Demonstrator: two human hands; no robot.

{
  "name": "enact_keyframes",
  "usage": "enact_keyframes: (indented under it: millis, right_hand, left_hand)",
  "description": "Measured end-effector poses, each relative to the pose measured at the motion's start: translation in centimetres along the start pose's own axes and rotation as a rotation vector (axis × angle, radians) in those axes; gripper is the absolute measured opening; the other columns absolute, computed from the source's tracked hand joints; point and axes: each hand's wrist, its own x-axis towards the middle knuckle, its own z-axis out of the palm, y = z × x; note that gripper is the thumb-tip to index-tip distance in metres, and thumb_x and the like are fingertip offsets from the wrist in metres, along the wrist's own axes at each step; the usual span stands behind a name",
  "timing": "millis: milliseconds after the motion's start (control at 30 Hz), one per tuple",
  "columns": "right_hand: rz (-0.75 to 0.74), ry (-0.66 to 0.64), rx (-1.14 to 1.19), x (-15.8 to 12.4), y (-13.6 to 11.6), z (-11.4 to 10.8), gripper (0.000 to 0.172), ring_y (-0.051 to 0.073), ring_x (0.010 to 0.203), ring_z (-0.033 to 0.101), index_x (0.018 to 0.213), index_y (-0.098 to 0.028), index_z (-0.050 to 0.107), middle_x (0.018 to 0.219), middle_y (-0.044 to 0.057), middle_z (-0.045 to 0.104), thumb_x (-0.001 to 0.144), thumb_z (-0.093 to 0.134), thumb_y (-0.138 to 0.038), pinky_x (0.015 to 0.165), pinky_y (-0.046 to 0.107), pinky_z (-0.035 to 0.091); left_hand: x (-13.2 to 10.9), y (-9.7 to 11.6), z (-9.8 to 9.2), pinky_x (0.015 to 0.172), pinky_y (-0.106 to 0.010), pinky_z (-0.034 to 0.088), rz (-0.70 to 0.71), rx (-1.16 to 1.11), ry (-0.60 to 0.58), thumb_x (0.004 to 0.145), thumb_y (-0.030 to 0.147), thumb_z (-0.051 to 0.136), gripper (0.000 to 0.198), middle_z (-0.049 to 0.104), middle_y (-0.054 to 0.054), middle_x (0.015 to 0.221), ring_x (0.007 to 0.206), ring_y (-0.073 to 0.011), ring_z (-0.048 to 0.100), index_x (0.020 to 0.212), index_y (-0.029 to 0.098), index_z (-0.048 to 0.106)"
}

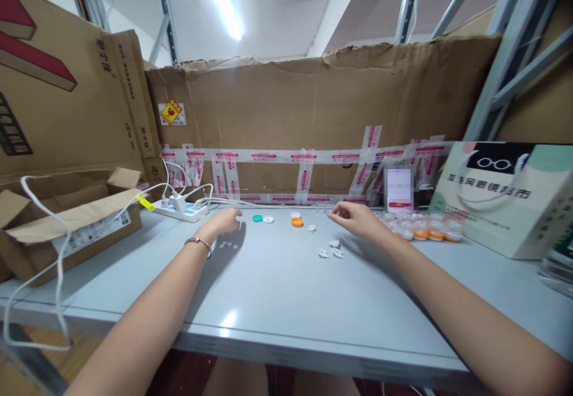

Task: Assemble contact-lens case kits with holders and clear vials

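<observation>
My left hand is over the left part of the grey table, its fingers curled; anything inside them is hidden. Below it lie several small white discs. Just right of its fingertips are a teal round piece and a white round piece. An orange ring-shaped cap lies at the middle, in front of a clear round piece. My right hand has thumb and fingers drawn together in a pinch; what is between them is too small to name. Several small white moulded parts lie left of and below it.
Clear containers with orange bases stand right of my right hand, before a phone. A paper bag is farther right. An open carton and a power strip are at left. Cardboard walls the back.
</observation>
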Motion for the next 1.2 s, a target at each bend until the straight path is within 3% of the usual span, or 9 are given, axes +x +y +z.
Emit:
enact_keyframes:
  millis: [167, 300, 400, 500, 667, 833, 933, 1033, 1200]
  right_hand:
    - [-0.049, 0.048, 0.116, -0.1, 0.2, -0.2, 0.024, 0.015, 0.056, 0.052, 0.071, -0.019, 0.059, 0.059, 0.001, 0.059, 0.076, 0.049, -0.04, 0.052, 0.025, 0.037]
    - [-0.055, 0.034, 0.169, 0.1, 0.5, 0.0, 0.025, 0.015, 0.055, 0.05, 0.069, -0.019, 0.06, 0.058, 0.0, 0.058, 0.074, 0.05, -0.041, 0.052, 0.025, 0.037]
    - [-0.058, 0.004, 0.2, 0.0, 0.2, 0.3, 0.026, 0.014, 0.054, 0.05, 0.069, -0.018, 0.06, 0.057, 0.0, 0.057, 0.072, 0.051, -0.042, 0.052, 0.025, 0.037]
    - [-0.068, -0.03, 0.23, -0.3, -0.5, 0.5, 0.027, 0.014, 0.055, 0.051, 0.07, -0.017, 0.061, 0.059, 0.001, 0.058, 0.073, 0.05, -0.041, 0.052, 0.025, 0.038]
    - [-0.103, -0.078, 0.258, -0.5, -1.0, 0.3, 0.025, 0.014, 0.058, 0.051, 0.071, -0.018, 0.061, 0.062, 0.001, 0.059, 0.073, 0.051, -0.04, 0.054, 0.025, 0.039]
    - [-0.113, -0.096, 0.278, -0.4, -0.8, 0.4, 0.026, 0.015, 0.06, 0.05, 0.073, -0.017, 0.061, 0.064, 0.002, 0.059, 0.074, 0.05, -0.04, 0.055, 0.025, 0.038]
    - [-0.121, -0.108, 0.293, -0.4, -0.8, 0.5, 0.025, 0.014, 0.06, 0.05, 0.073, -0.017, 0.061, 0.064, 0.001, 0.058, 0.074, 0.05, -0.04, 0.055, 0.025, 0.038]
    - [-0.127, -0.12, 0.303, -0.5, -0.9, 0.5, 0.026, 0.014, 0.06, 0.05, 0.073, -0.017, 0.061, 0.064, 0.001, 0.058, 0.074, 0.05, -0.041, 0.055, 0.025, 0.038]
    - [-0.133, -0.146, 0.315, -0.4, -0.8, 0.8, 0.028, 0.014, 0.059, 0.049, 0.074, -0.016, 0.061, 0.064, 0.001, 0.057, 0.074, 0.05, -0.042, 0.055, 0.025, 0.038]
  left_hand:
    - [-1.0, -2.2, -2.9, 0.078, -0.039, 0.049, -0.066, 0.101, -0.056, 0.087, 0.027, 0.05, 0.026, 0.055, -0.007, 0.112, 0.094, -0.0209, 0.057, 0.11, 0.016, 0.053]
    - [-1.7, -3.6, -3.9, 0.077, -0.04, 0.049, -0.093, 0.13, -0.059, 0.086, 0.029, 0.051, 0.029, 0.055, -0.007, 0.11, 0.093, -0.0229, 0.057, 0.11, 0.013, 0.052]
    - [-1.2, -3.0, -3.0, 0.078, -0.039, 0.049, -0.052, 0.136, 0.029, 0.086, 0.027, 0.051, 0.027, 0.054, -0.008, 0.111, 0.094, -0.0211, 0.057, 0.11, 0.015, 0.052]
    - [-0.2, -0.7, -0.7, 0.079, -0.039, 0.048, 0.073, 0.113, 0.103, 0.087, 0.027, 0.049, 0.026, 0.054, -0.009, 0.113, 0.094, -0.0202, 0.056, 0.111, 0.016, 0.051]
    - [0.5, 2.5, 2.9, 0.079, -0.039, 0.049, 0.237, 0.082, -0.02, 0.087, 0.027, 0.049, 0.026, 0.054, -0.009, 0.113, 0.093, -0.0196, 0.057, 0.111, 0.016, 0.052]
    - [-0.4, 2.3, 2.0, 0.078, -0.037, 0.049, 0.255, 0.039, -0.128, 0.088, 0.027, 0.049, 0.023, 0.055, -0.007, 0.112, 0.093, -0.0196, 0.057, 0.108, 0.017, 0.054]
    - [-0.4, 1.3, 0.4, 0.078, -0.038, 0.049, 0.21, 0.019, -0.073, 0.087, 0.027, 0.049, 0.024, 0.055, -0.007, 0.112, 0.093, -0.0202, 0.057, 0.108, 0.016, 0.054]
    - [0.3, -0.3, -0.8, 0.079, -0.039, 0.049, 0.076, 0.033, 0.081, 0.087, 0.027, 0.049, 0.025, 0.054, -0.008, 0.113, 0.094, -0.0202, 0.056, 0.11, 0.016, 0.052]
    - [1.0, -3.3, -0.1, 0.078, -0.039, 0.049, -0.106, 0.061, 0.123, 0.087, 0.026, 0.05, 0.027, 0.054, -0.008, 0.112, 0.094, -0.0203, 0.057, 0.111, 0.015, 0.051]
